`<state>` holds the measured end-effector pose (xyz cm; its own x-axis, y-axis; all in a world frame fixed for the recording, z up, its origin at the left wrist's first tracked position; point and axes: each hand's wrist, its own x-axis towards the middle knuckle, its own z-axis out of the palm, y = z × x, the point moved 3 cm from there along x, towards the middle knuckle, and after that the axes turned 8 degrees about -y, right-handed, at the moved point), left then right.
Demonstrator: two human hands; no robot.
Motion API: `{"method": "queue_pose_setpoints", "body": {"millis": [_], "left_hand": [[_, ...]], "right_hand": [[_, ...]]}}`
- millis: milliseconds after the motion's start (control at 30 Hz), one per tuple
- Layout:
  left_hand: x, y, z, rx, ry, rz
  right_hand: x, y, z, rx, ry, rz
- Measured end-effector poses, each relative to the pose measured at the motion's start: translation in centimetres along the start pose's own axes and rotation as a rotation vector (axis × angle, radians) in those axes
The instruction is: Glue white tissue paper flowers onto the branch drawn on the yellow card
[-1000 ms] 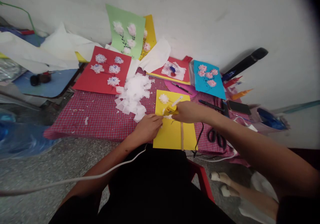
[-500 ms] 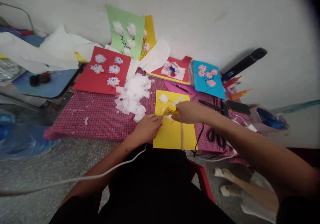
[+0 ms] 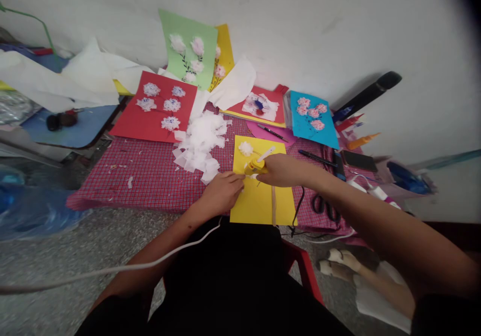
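on the bench (image 3: 150, 178): one yellow card (image 3: 255, 206), one paper flower (image 3: 245, 148) top left; right hand (image 3: 278, 170), grip wrapped round one glue gun (image 3: 257, 165); left hand (image 3: 223, 191), grip: cannot tell.

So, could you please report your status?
Right fingers gripping yellow tool. Left fingers at yellow card, left edge. White paper pile alongside, off card.

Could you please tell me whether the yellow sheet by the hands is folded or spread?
Spread: the yellow sheet lies flat, with no fold visible.
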<state>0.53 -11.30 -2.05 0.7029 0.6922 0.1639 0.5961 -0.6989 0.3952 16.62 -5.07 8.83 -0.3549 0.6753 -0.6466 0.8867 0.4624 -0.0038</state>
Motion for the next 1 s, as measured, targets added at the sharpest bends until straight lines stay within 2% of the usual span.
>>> {"method": "queue_pose_setpoints", "body": {"millis": [133, 233, 367, 433, 500, 567, 767, 867, 1000], "left_hand": [[-0.2, -0.2, 0.0, -0.053, 0.012, -0.014], [-0.4, -0.3, 0.0, -0.108, 0.040, -0.025], [-0.5, -0.4, 0.0, -0.113, 0.046, -0.019], [-0.5, -0.4, -0.1, -0.115, 0.042, -0.025], [-0.5, -0.4, -0.1, -0.128, 0.041, -0.033], [-0.6, -0.4, -0.1, -0.139, 0.041, -0.038], [-0.7, -0.6, 0.0, -0.200, 0.058, -0.042], [-0.6, -0.7, -0.4, -0.261, 0.079, -0.069], [-0.2, -0.6, -1.1, -0.329, 0.166, -0.130]], "right_hand": [[-0.3, 0.0, -0.2, 0.041, 0.022, 0.005], [-1.0, 0.3, -0.7, 0.167, 0.037, -0.010], [-2.4, 1.7, -0.6, 0.515, 0.058, -0.041], [-3.1, 2.7, 0.0, 0.735, 0.079, -0.110], [-3.7, 3.7, 1.2, 0.930, 0.101, -0.172], [-4.2, 5.0, 2.8, 1.111, 0.144, -0.170], [-4.8, 10.4, 10.1, 1.681, 0.488, 0.025], [-4.3, 13.1, 12.8, 1.809, 0.532, 0.093], [-3.4, 15.4, 13.2, 1.826, 0.528, 0.108]]}}
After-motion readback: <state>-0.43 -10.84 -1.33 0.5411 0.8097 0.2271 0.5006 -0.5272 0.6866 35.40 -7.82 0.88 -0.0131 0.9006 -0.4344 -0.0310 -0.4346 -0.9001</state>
